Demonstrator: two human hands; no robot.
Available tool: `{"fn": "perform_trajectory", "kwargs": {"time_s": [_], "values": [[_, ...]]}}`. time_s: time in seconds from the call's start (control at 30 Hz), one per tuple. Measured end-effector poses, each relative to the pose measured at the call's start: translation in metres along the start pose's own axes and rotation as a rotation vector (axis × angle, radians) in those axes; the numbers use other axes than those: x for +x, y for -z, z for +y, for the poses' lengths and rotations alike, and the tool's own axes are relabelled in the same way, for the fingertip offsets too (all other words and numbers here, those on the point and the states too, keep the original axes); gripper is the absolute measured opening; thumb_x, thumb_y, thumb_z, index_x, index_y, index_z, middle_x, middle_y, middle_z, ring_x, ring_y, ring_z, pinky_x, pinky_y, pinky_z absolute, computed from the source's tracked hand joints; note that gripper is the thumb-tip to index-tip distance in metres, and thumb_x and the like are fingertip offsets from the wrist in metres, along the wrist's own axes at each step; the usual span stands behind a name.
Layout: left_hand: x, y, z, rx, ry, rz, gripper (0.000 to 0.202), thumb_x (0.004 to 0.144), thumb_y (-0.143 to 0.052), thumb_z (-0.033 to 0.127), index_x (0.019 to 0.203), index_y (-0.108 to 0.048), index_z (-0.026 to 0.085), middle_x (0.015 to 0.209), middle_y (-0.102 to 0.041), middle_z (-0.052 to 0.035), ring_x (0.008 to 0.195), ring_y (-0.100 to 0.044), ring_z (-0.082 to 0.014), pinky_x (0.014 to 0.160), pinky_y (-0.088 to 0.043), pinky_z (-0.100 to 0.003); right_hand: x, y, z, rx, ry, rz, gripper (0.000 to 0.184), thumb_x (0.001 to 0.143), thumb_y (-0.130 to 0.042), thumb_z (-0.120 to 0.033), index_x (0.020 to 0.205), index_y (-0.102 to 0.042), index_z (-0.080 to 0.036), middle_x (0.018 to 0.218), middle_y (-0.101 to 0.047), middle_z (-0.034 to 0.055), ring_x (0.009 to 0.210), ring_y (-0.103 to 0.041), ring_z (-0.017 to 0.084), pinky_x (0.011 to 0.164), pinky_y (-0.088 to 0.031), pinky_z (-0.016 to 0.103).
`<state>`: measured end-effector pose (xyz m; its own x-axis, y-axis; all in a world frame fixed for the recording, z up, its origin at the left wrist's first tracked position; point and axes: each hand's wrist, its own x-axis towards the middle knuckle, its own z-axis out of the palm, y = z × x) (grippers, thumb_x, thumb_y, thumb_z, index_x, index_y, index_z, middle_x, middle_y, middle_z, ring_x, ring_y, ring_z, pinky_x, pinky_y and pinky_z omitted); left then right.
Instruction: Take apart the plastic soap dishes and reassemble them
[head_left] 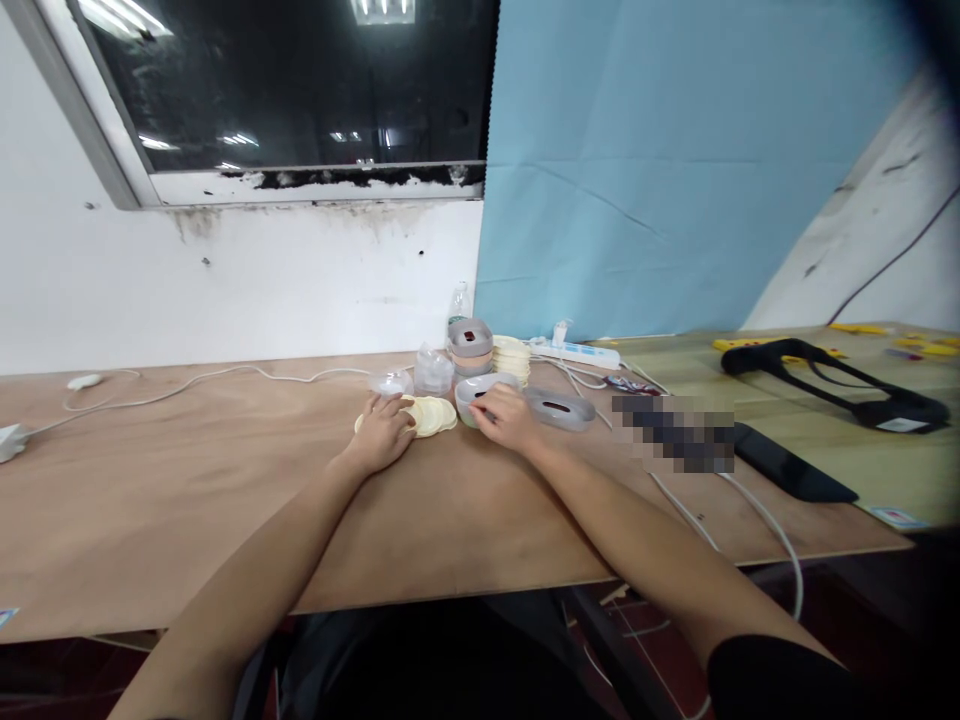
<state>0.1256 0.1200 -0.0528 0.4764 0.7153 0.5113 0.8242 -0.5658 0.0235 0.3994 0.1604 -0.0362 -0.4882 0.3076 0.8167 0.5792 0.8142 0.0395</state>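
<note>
My left hand lies with its fingers stretched over a fanned-out group of thin, round, pale yellow discs on the table. To its right, my right hand is at the front of an open grey oval box. Its fingers are curled together, and whatever may be between them is hidden. Beside that hand rests a grey oval lid with a dark slot. Behind the discs are clear plastic cups or wraps. Stacked grey and peach boxes stand next to a taller stack of pale discs.
A clear bottle stands by the wall. At the back right is a white power strip with cables. Further right lie a black phone and a black strap-like frame. A white cable crosses the back left of the wooden table.
</note>
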Motion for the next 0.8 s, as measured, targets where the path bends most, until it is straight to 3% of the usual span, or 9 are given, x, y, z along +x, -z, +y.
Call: {"fn": "perform_trajectory", "kwargs": {"time_s": [0.2,0.3,0.43,0.5,0.57,0.7,0.8], "values": [[0.000,0.012,-0.001,-0.051,0.021,0.240,0.013,0.090,-0.051,0.030,0.086,-0.059,0.021,0.120,-0.062,-0.0072,0.128,-0.044,-0.0269,0.104,-0.030,-0.049,-0.001,0.000,-0.002,0.071,0.025,0.041,0.018,0.089,-0.052,-0.027,0.077,-0.065,-0.021,0.068,-0.066,0.0032,0.065,-0.056,0.017,0.068,-0.045,0.033],[0.001,0.015,0.003,-0.095,0.004,0.437,0.009,0.090,-0.051,0.028,0.089,-0.055,0.020,0.119,-0.061,-0.0092,0.128,-0.044,-0.0266,0.102,-0.033,-0.047,-0.001,0.003,-0.007,0.149,-0.018,0.060,0.020,0.086,-0.058,-0.039,0.094,-0.065,-0.022,0.076,-0.067,0.0046,0.074,-0.060,0.020,0.073,-0.048,0.036],[-0.001,0.011,0.018,-0.189,-0.080,0.655,0.007,0.091,-0.050,0.027,0.093,-0.049,0.020,0.116,-0.058,-0.0107,0.117,-0.050,-0.0246,0.099,-0.038,-0.047,0.002,-0.002,-0.025,0.283,-0.010,0.027,0.086,0.065,-0.071,-0.066,0.133,-0.044,-0.021,0.118,-0.061,0.0133,0.108,-0.057,0.031,0.094,-0.045,0.049],[-0.004,0.004,0.031,-0.266,-0.129,0.676,0.010,0.093,-0.046,0.031,0.096,-0.046,0.022,0.118,-0.055,-0.0111,0.112,-0.053,-0.0231,0.095,-0.043,-0.045,0.003,-0.009,-0.036,0.316,-0.015,-0.024,0.115,0.054,-0.074,-0.072,0.145,-0.026,-0.021,0.138,-0.046,0.0171,0.125,-0.045,0.036,0.103,-0.039,0.054],[-0.006,-0.002,0.044,-0.349,-0.169,0.644,0.015,0.094,-0.041,0.037,0.098,-0.045,0.024,0.120,-0.052,-0.0114,0.110,-0.053,-0.0227,0.090,-0.047,-0.044,0.002,-0.016,-0.047,0.352,-0.037,-0.069,0.126,0.051,-0.075,-0.071,0.149,-0.013,-0.022,0.145,-0.036,0.0177,0.131,-0.038,0.037,0.106,-0.036,0.056],[-0.007,-0.003,0.059,-0.439,-0.225,0.626,0.022,0.095,-0.036,0.043,0.096,-0.048,0.024,0.122,-0.049,-0.0123,0.114,-0.051,-0.0248,0.093,-0.046,-0.048,0.001,-0.022,-0.056,0.433,-0.075,-0.074,0.115,0.064,-0.075,-0.055,0.150,-0.005,-0.023,0.142,-0.039,0.0166,0.126,-0.044,0.033,0.103,-0.041,0.050],[-0.005,0.002,0.052,-0.513,-0.262,0.558,0.039,0.093,-0.036,0.056,0.100,-0.051,0.020,0.118,-0.053,-0.0150,0.112,-0.052,-0.0273,0.093,-0.044,-0.048,0.003,-0.012,-0.052,0.409,-0.023,-0.079,0.115,0.064,-0.074,-0.052,0.151,-0.006,-0.020,0.143,-0.036,0.0182,0.129,-0.040,0.034,0.106,-0.037,0.050]]}}
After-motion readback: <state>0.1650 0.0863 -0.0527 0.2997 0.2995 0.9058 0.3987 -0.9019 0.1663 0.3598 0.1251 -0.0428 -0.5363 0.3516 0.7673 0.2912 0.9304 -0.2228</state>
